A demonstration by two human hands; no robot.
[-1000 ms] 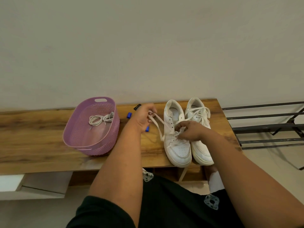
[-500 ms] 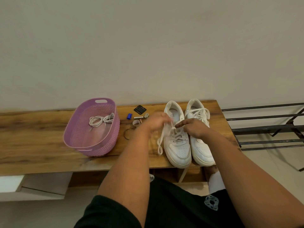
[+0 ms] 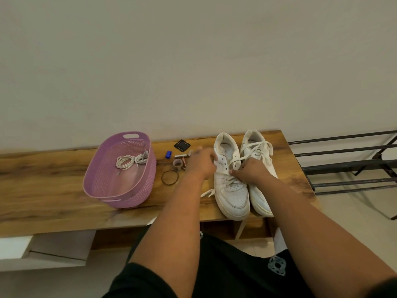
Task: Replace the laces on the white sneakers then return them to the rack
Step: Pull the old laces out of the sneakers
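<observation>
Wood-grain planks made up the bench [image 3: 53, 183] in front of you, pushed against a plain pale wall. Two white sneakers stood side by side near its right end, toes toward you. The left sneaker [image 3: 231, 181] was partly unlaced: its upper eyelets sat bare, and its old lace [image 3: 233, 180] crossed only the lower rows, with one loose end lying on the bench beside the toe. The right sneaker [image 3: 261, 168] was fully laced, its bow loose over the tongue.

Your left hand [image 3: 200, 163] sat against the left side of the left sneaker, fingers curled at the eyelets; motion blur hid whether they pinched the lace. Your right hand [image 3: 251, 171] rested over the two shoes, its thumb and fingertips pinching the lace at the middle eyelets.

Further left stood a lilac basket [image 3: 129, 196], holding a coiled pair of new laces [image 3: 131, 161]. Between basket and shoes lay small items: a blue cap [image 3: 168, 154], a black square patch [image 3: 182, 145], a roll of tape [image 3: 177, 164], and a brown bangle [image 3: 170, 177]. Beyond the bench's right end stood a dark metal rack [image 3: 348, 164].
</observation>
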